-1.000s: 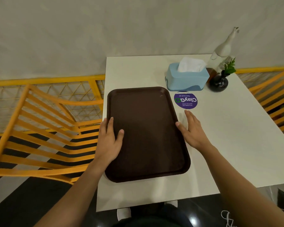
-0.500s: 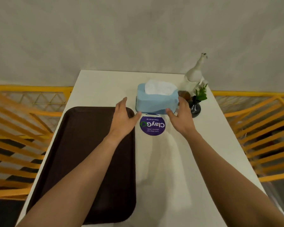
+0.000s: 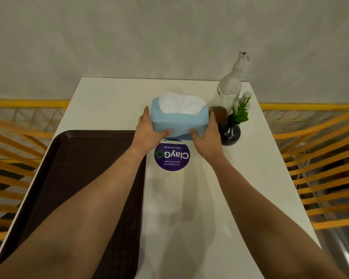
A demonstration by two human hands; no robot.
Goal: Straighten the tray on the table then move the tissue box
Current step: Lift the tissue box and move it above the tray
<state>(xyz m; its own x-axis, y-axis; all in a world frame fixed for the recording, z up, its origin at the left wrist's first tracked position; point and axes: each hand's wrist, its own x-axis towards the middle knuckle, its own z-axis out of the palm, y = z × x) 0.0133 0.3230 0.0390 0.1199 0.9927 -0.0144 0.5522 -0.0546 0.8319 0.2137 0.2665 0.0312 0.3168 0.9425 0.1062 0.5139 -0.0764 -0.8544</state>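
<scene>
Since 0.5 s ago both hands closed in: left hand [image 3: 149, 130] and right hand [image 3: 207, 135] now clamp the tissue box [image 3: 178, 122], white tissue [image 3: 180, 103] protruding, just right of the tray [image 3: 77, 170].

Soft, even light falls from overhead and washes out the white worktop [image 3: 220, 198], where my forearms cast faint grey shadows. A small glare streak shows at the lower right. The wide lens bends the yellow railings [image 3: 310, 137] outward, and the corners look slightly smeared.
</scene>
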